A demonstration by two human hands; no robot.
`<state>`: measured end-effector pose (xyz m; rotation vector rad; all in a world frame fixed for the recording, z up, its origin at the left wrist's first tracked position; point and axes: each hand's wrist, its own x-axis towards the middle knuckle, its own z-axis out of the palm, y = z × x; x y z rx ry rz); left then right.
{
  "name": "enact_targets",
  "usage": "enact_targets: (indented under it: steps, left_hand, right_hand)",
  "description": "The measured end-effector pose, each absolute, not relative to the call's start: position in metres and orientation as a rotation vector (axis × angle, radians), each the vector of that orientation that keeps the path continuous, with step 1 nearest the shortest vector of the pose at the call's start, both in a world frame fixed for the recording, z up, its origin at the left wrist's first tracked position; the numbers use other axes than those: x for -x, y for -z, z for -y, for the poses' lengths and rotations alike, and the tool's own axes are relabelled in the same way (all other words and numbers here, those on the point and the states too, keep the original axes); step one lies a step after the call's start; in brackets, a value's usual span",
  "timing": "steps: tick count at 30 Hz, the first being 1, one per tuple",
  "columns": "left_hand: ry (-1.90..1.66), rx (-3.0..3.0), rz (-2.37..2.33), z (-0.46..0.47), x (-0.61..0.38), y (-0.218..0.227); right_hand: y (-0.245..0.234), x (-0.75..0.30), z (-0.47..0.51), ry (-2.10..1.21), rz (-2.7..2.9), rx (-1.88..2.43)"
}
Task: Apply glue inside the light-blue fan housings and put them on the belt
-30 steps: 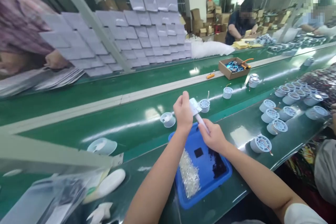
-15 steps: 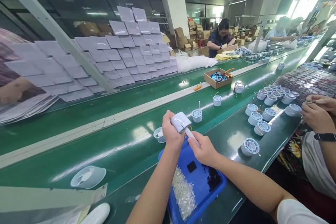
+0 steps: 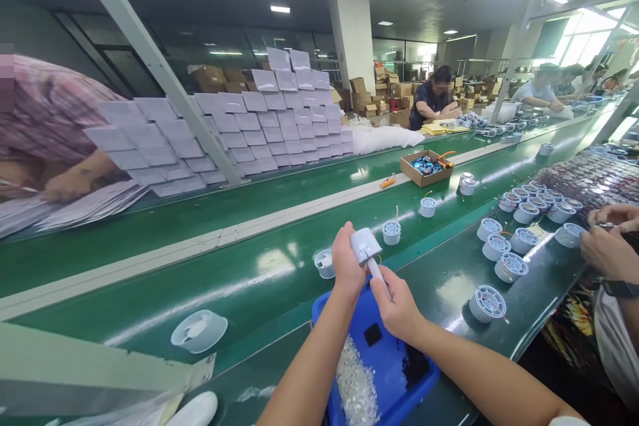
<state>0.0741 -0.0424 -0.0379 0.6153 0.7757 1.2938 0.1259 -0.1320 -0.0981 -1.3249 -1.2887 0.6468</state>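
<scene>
My left hand (image 3: 348, 259) is closed round a white plastic part with a curved, rounded head (image 3: 366, 244). From the underside of that head a slim white stem (image 3: 378, 278) sticks out, gripped by the closed fingers of my right hand (image 3: 399, 306). Both hands hover above the far end of a blue tray (image 3: 387, 373). Small clear pieces (image 3: 357, 383) fill its left side, a heap of tiny black pieces (image 3: 415, 367) lies at the right, and a black square (image 3: 372, 335) is between. A round white housing with a wire (image 3: 392, 233) stands just beyond my hands.
A green conveyor belt (image 3: 259, 293) runs across, carrying translucent cups (image 3: 200, 333) and white housings. More round housings (image 3: 488, 303) stand at right beside a co-worker's hands (image 3: 609, 239). A cardboard box (image 3: 426, 176) sits on the divider. A metal frame bar (image 3: 150, 60) rises at left.
The view has tilted up and turned left, so everything sits further right and lower. Both my hands keep their hold on the white part. More of the person at left shows.
</scene>
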Motion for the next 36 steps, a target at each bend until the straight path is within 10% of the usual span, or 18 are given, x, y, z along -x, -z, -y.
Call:
enact_targets:
  steps: [27, 36]
  left_hand:
    - [-1.218, -1.625, -1.304, -0.007, 0.009, 0.024]
    - [-0.087, -2.168, -1.661, -0.026, 0.024, 0.048]
  right_hand:
    - [0.086, -0.156, 0.117, -0.724, 1.519, 1.444]
    - [0.095, -0.148, 0.115, -0.828, 1.363, 1.303]
